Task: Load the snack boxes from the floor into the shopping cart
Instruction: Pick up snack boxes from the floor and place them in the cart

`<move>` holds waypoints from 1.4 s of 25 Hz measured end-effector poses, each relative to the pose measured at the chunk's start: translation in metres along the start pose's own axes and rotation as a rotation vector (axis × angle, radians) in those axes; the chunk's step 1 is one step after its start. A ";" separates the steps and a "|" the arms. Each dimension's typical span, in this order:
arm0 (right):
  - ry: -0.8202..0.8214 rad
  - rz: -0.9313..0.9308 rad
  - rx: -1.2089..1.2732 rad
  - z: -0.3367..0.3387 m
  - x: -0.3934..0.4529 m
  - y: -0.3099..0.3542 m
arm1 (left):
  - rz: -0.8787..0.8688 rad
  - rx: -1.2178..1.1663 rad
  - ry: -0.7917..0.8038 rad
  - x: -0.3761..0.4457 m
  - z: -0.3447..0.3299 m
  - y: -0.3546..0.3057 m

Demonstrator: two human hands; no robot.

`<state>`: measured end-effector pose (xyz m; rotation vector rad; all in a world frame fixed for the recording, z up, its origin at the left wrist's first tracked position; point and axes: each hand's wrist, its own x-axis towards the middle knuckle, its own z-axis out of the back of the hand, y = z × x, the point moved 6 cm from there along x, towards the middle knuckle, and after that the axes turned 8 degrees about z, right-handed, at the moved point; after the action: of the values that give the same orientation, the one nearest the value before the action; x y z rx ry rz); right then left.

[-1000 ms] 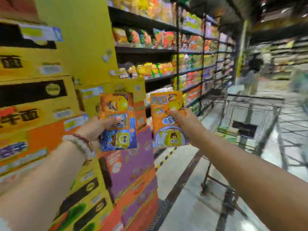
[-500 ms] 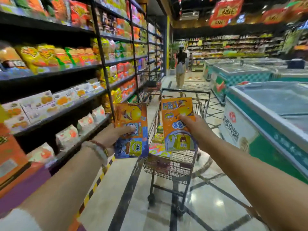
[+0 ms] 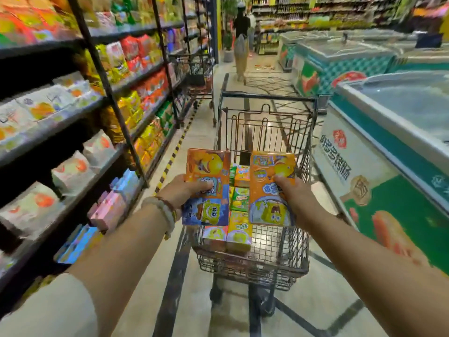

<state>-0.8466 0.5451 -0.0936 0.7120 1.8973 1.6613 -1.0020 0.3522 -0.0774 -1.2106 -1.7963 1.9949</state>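
Note:
My left hand (image 3: 181, 190) grips an orange and blue snack box (image 3: 207, 171) with a cartoon print, held upright over the left side of the wire shopping cart (image 3: 286, 259). An orange snack box (image 3: 267, 166) of the same kind is gripped upright by my right hand (image 3: 295, 195) over the cart's right side. Both boxes hang just above the basket. Several snack boxes (image 3: 239, 237) in orange, yellow and green lie inside the cart, between and below the two held ones.
Stocked shelves (image 3: 73, 113) run along the left. Chest freezers (image 3: 388, 147) line the right. The aisle floor leads ahead, where a person (image 3: 241, 40) stands, and a second cart (image 3: 199, 76) is parked by the shelves.
The view has swung from stacked cartons on the left to the aisle. The cart is now directly under both hands, and the two boxes have come lower, down over its basket.

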 end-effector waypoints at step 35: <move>-0.116 -0.329 -0.639 0.003 0.300 -0.308 | -0.006 1.413 -0.288 0.402 -0.024 0.143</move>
<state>-1.0792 0.7183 -0.4114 0.2141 1.2052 1.8077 -1.1933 0.5880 -0.3784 -0.4149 -0.0919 2.5809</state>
